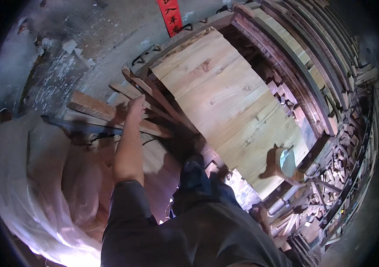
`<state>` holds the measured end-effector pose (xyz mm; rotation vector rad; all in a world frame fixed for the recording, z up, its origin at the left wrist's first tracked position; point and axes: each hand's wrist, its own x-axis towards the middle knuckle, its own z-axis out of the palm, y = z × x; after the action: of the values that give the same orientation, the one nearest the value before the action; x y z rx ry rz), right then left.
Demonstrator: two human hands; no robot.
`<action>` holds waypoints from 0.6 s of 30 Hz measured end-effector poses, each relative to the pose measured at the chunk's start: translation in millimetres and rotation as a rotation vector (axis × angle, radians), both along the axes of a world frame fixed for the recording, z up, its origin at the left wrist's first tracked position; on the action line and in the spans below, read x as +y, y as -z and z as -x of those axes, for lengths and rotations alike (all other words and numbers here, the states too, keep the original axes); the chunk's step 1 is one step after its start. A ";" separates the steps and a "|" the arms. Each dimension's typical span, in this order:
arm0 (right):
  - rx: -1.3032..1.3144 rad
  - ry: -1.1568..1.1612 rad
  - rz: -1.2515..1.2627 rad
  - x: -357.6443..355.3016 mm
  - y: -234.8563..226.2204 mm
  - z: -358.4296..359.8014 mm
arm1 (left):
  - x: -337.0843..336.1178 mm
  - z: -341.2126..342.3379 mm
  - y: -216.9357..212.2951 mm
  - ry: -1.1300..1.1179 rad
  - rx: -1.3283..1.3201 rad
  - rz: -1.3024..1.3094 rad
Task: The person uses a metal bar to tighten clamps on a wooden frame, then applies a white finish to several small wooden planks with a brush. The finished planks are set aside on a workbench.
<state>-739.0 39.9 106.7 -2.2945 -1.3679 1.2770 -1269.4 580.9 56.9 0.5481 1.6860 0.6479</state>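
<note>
My left hand (137, 107) is stretched out to the far left over a loose stack of wooden strips. Its fingers look closed on a narrow wooden strip (125, 91), though they are small and partly blurred. Just beside it lies a thicker wooden board (92, 107) with a rough brown face. To the right of these strips is a wide, pale wooden panel (225, 98) made of joined boards. A round, bowl-like thing (287, 162) with a pale bluish inside rests near the panel's near right corner. My right hand is not clearly visible; a blurred brownish shape shows beside my right side.
Translucent plastic sheeting (42, 178) drapes at the left. Long timbers (287, 66) stand in rows at the far right, with a heap of small wood offcuts (332, 173) nearer. Metal handles (147, 54) and a red paper strip (170, 18) are at the back.
</note>
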 end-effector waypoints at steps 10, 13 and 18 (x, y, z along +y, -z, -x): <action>0.429 0.561 0.338 -37.5 20.3 74.0 | 130.4 -84.6 106.5 -0.138 -0.038 0.115; 0.397 0.491 0.239 -16.5 20.8 92.9 | 137.9 -68.2 124.9 -0.151 0.015 0.052; 0.226 0.362 0.300 -1.4 44.2 80.3 | 144.7 -52.8 150.9 -0.314 -0.158 -0.024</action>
<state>-819.3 38.4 62.5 -2.3443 -0.6873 1.6340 -1216.6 725.6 -94.0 0.2411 1.6295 0.9142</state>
